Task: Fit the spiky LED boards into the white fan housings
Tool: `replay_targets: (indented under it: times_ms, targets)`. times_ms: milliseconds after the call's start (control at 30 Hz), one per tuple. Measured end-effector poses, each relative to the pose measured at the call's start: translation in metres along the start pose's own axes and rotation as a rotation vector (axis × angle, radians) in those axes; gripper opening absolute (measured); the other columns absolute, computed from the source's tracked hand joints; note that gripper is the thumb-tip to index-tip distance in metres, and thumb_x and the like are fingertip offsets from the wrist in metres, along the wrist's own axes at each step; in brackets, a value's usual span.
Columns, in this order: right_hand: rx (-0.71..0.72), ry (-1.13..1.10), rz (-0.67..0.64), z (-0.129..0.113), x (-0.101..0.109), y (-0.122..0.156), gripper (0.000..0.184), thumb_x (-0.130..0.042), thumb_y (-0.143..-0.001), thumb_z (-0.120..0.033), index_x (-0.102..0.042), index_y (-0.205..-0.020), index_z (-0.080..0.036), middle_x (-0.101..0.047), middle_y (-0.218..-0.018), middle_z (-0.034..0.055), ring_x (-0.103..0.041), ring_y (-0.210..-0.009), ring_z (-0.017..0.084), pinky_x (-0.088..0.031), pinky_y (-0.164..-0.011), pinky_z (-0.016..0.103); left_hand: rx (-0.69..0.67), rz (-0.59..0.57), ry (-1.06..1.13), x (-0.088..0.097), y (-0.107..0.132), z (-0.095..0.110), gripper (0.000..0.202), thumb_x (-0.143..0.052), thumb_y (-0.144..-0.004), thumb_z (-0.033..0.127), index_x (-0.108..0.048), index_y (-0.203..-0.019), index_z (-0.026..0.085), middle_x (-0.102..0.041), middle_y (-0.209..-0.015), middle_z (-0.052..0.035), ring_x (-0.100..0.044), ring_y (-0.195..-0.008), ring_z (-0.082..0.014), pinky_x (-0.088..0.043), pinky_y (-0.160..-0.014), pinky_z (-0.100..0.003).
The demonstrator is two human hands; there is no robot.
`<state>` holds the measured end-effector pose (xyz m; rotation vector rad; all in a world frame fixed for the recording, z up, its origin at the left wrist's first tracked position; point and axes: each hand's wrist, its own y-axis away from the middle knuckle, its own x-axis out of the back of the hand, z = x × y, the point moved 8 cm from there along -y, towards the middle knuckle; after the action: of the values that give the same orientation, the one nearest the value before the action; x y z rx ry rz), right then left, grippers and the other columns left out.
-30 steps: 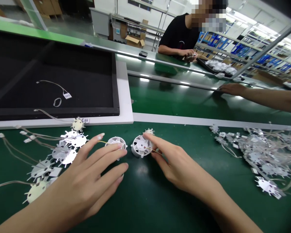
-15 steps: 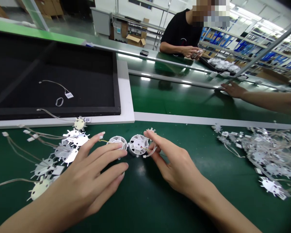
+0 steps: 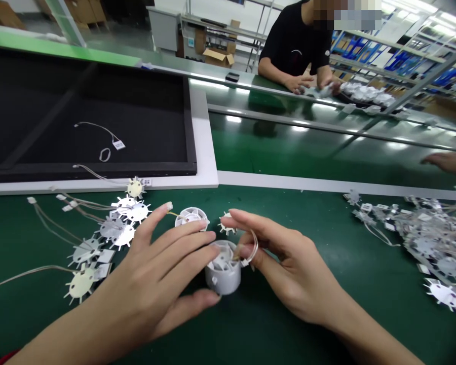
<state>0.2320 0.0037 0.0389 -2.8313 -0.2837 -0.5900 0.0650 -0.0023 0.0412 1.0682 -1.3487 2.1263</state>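
A round white fan (image 3: 223, 279) with wires stands on the green table between my hands. My left hand (image 3: 163, 274) grips it, with the thumb low on its side and fingertips on the top rim. My right hand (image 3: 285, 258) pinches a looped white wire (image 3: 255, 248) with a small connector at the fan's right side. Behind my left fingers sits a second white fan (image 3: 192, 215), partly covered. A small spiky disc (image 3: 228, 223) lies beyond my right index finger, partly hidden.
Flat spiked discs with wires (image 3: 85, 281) lie at the left, and a larger pile of them (image 3: 421, 243) at the right. A black tray (image 3: 144, 126) with a white edge holds a loose wire. Across the bench a person (image 3: 292, 50) works; another hand (image 3: 450, 161) reaches in from the right.
The held fan has come nearer to me and left the other fan's side. My left hand has closed round it. The spiky disc shows more. The hand at right has drawn back.
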Motion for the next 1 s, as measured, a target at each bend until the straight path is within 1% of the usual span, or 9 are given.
replay_targets:
  times_ms: [133,300,400,500,633,800,867,933,1000]
  targets:
    - [0.033,-0.065,-0.039,-0.010,-0.007,0.006,0.053,-0.057,-0.100,-0.004,-0.063,-0.145,-0.031,-0.081,-0.120,-0.0001,-0.077,-0.087,0.012,-0.067,-0.079,0.024,0.036,-0.060,0.049,-0.006,-0.001,0.006,0.054,-0.045,-0.112,0.060,-0.061,-0.134,0.013,-0.079,-0.126,-0.0087,-0.064,-0.137,-0.0254,-0.001,-0.137,-0.044]
    - [0.064,-0.101,-0.083,-0.013,-0.015,0.010,0.057,-0.057,-0.102,-0.003,-0.058,-0.148,-0.037,-0.079,-0.129,-0.0052,-0.078,-0.100,0.011,-0.065,-0.090,0.022,0.069,-0.090,0.148,-0.011,-0.005,0.011,0.038,-0.041,-0.115,0.046,-0.061,-0.131,0.018,-0.079,-0.128,-0.0043,-0.064,-0.136,-0.0197,0.007,-0.135,-0.038]
    - [0.068,-0.079,-0.070,-0.012,-0.015,0.009,0.054,-0.057,-0.102,-0.004,-0.059,-0.148,-0.033,-0.079,-0.130,-0.0032,-0.078,-0.102,0.012,-0.065,-0.092,0.023,0.093,-0.059,0.125,-0.012,-0.003,0.009,0.034,-0.046,-0.112,0.045,-0.066,-0.123,0.019,-0.080,-0.116,-0.0028,-0.070,-0.122,-0.0207,0.002,-0.136,-0.040]
    - [0.036,0.021,-0.044,-0.011,-0.011,0.006,0.046,-0.056,-0.102,-0.007,-0.064,-0.143,-0.026,-0.081,-0.125,0.0006,-0.080,-0.093,0.014,-0.067,-0.084,0.023,0.094,-0.062,0.014,-0.014,0.001,0.007,0.041,-0.049,-0.110,0.052,-0.070,-0.114,0.018,-0.077,-0.103,-0.0043,-0.072,-0.112,-0.0237,-0.005,-0.135,-0.043]
    - [0.024,0.297,0.059,-0.009,0.009,-0.001,0.034,-0.058,-0.101,-0.015,-0.072,-0.132,-0.020,-0.084,-0.115,0.0050,-0.082,-0.093,0.020,-0.068,-0.087,0.032,0.066,-0.090,-0.049,-0.013,0.003,0.004,0.048,-0.047,-0.110,0.058,-0.071,-0.115,0.017,-0.075,-0.099,-0.0056,-0.070,-0.114,-0.0259,-0.007,-0.135,-0.046]
    - [0.014,0.514,0.142,0.010,0.041,-0.012,0.025,-0.059,-0.105,-0.028,-0.080,-0.111,-0.018,-0.086,-0.099,0.0063,-0.082,-0.085,0.023,-0.065,-0.073,0.032,0.008,-0.169,0.041,-0.009,-0.001,0.006,0.027,-0.055,-0.106,0.034,-0.072,-0.118,0.016,-0.080,-0.116,-0.0046,-0.070,-0.123,-0.0242,0.001,-0.135,-0.042]
    - [0.012,0.562,0.194,0.015,0.050,-0.013,0.024,-0.060,-0.104,-0.028,-0.079,-0.113,-0.018,-0.084,-0.088,0.0048,-0.079,-0.075,0.022,-0.061,-0.064,0.032,-0.002,-0.191,0.052,-0.009,0.000,0.007,0.026,-0.055,-0.104,0.027,-0.072,-0.120,0.015,-0.081,-0.117,-0.0040,-0.071,-0.123,-0.0243,0.001,-0.135,-0.042]
    - [0.047,0.547,0.347,0.010,0.062,-0.008,0.028,-0.066,-0.101,-0.027,-0.075,-0.126,-0.020,-0.079,-0.080,0.0016,-0.074,-0.068,0.020,-0.057,-0.059,0.031,0.005,-0.190,0.061,-0.009,0.002,0.006,0.027,-0.053,-0.104,0.024,-0.071,-0.123,0.015,-0.081,-0.118,-0.0037,-0.070,-0.125,-0.0247,0.000,-0.135,-0.045]
    - [0.181,0.488,0.574,-0.011,0.072,0.003,0.040,-0.070,-0.099,-0.020,-0.068,-0.138,-0.024,-0.073,-0.080,-0.0017,-0.070,-0.066,0.017,-0.054,-0.059,0.030,0.012,-0.169,0.069,-0.008,0.004,0.004,0.028,-0.050,-0.107,0.024,-0.070,-0.123,0.016,-0.080,-0.116,-0.0032,-0.070,-0.125,-0.0242,-0.002,-0.135,-0.047]
